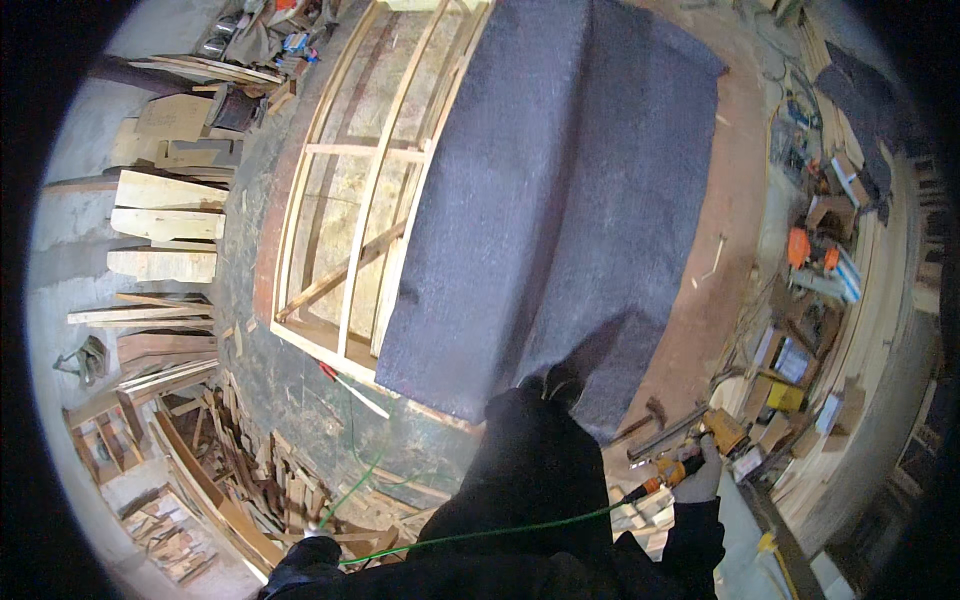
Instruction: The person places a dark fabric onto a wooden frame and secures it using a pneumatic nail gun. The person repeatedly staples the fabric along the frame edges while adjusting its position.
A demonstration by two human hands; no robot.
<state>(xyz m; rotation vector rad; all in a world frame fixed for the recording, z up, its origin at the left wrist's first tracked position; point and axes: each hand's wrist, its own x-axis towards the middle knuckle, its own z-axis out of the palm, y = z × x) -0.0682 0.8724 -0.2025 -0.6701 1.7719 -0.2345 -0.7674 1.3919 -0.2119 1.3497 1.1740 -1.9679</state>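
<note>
At the lower right my right hand is closed around the grip of a yellow and orange pneumatic nail gun. From the tool a green air hose runs leftward across my dark clothing. My left hand, low on the left, is closed on that hose, its fingers partly hidden by the dark sleeve. Beyond my feet a dark grey-blue fabric sheet drapes over part of a pale wooden frame. The frame's slats and a diagonal brace show on the left.
Cut boards lean along the left wall. Wood scraps pile up at the lower left. A red-tipped stick lies near the frame's corner. A hammer, boxes and an orange tool lie on the right.
</note>
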